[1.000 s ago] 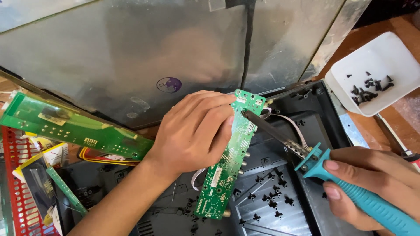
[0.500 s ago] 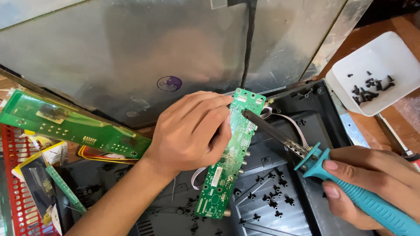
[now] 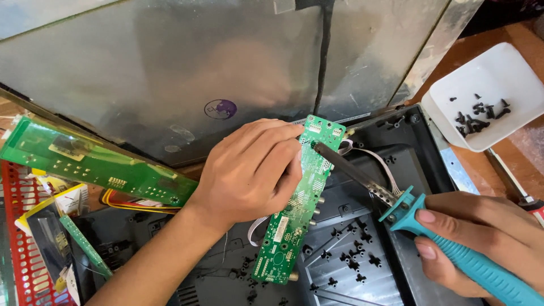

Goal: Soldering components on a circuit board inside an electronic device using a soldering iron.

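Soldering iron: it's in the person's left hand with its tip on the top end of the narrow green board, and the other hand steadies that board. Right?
Not quite. The head view shows the soldering iron with the teal handle in the right hand, not the left. Its tip does meet the top end of the narrow green board, and the left hand steadies that board.

Working bare-handed: left hand and right hand, no gloves, rings or sleeves showing, nails trimmed short.

Metal panel behind — screw tray right
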